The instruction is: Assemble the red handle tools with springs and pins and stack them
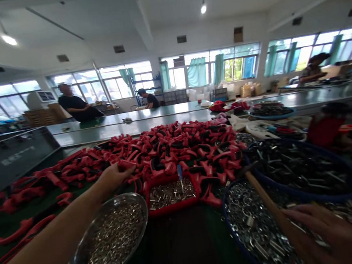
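The right hand (325, 233) lies open, fingers spread, over a blue tub (231, 233) of metal rings, just beside a wooden stick (270, 210). The half-curled left hand (115, 176) touches a heap of red handles (172, 150); its grip is unclear. A steel bowl (120, 198) of small metal bits sits below it. Farther off, a co-worker (77, 108) stands at a long table (129, 121).
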Demonstrator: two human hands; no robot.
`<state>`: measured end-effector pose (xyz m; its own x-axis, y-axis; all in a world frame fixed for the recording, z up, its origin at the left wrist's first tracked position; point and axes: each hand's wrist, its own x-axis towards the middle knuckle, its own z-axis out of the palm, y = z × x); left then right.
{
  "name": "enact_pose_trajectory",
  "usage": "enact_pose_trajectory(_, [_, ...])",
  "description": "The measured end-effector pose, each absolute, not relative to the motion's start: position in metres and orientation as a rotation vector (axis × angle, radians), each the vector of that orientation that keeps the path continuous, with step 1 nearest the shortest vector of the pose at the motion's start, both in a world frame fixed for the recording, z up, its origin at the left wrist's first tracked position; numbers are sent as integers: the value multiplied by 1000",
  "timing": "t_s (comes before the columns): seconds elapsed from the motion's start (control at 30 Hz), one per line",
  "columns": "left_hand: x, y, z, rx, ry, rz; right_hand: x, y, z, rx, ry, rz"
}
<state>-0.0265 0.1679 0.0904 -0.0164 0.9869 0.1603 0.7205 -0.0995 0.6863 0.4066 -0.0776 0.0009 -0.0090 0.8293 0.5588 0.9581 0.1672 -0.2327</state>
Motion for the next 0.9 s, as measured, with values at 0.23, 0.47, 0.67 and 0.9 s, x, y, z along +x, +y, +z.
enact_pose_trajectory(0.23, [43, 45, 66, 1515, 881, 465, 363, -24, 47, -1949, -2313, -204])
enact_pose_trajectory(0.47, [84, 4, 15, 1245, 956, 70, 358, -24, 64, -2005, -2476, -95])
enact_pose_trajectory(0.67, [113, 3, 14, 1409, 889, 160, 325, -58, 55, -2164, -2402, 88])
enact_pose_trajectory(0.9, [150, 31, 5, 2161, 1003, 343, 345, -49, 48, -2058, -1993, 235])
